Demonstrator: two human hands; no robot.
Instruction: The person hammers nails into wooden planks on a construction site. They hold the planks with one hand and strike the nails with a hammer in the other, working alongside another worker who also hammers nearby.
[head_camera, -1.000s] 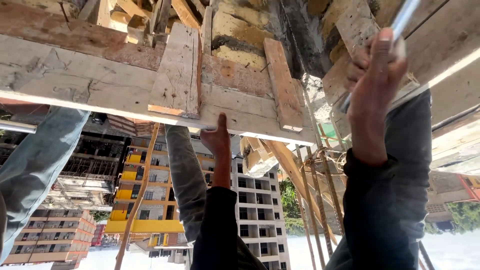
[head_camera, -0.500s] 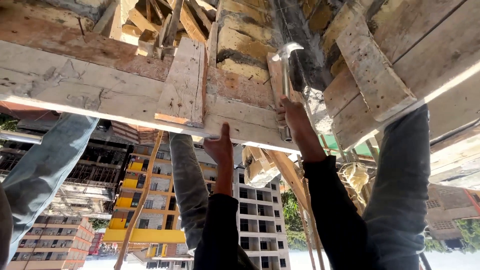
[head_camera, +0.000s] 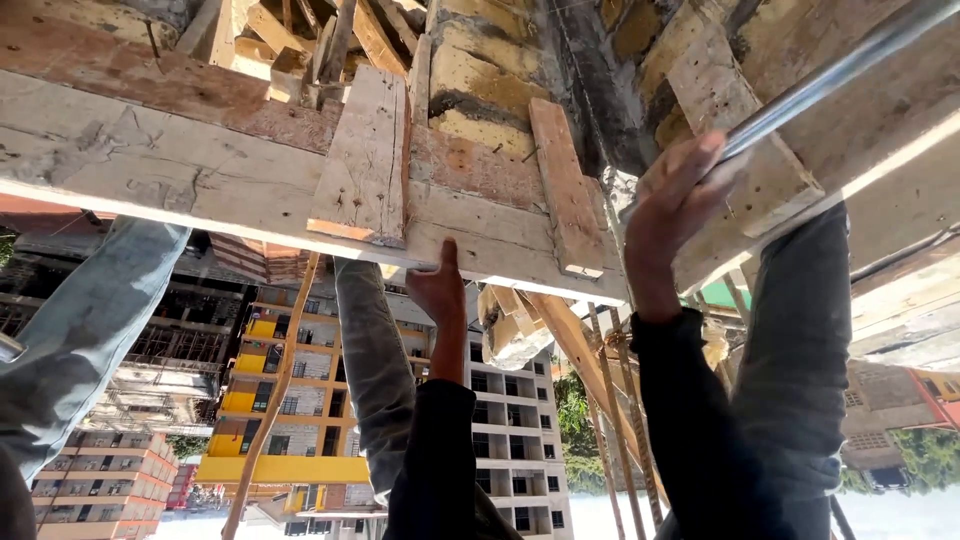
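Steel bar (head_camera: 830, 75) gripped in right hand (head_camera: 670, 215), left hand (head_camera: 438, 290) touching plank (head_camera: 200, 190)

The right hand (head_camera: 672, 215) grips a smooth, shiny metal handle (head_camera: 830, 75). Beside that grip, the plank (head_camera: 180, 170) is rough, pale, stained wood, and the cleat (head_camera: 362, 160) on it is coarse, bare timber. The left hand (head_camera: 440, 290) touches the plank's dry, matt edge.

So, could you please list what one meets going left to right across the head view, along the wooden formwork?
Short upright wooden cleat → left hand pressed under the long plank → narrow slanted cleat → right hand gripping a shiny metal handle.
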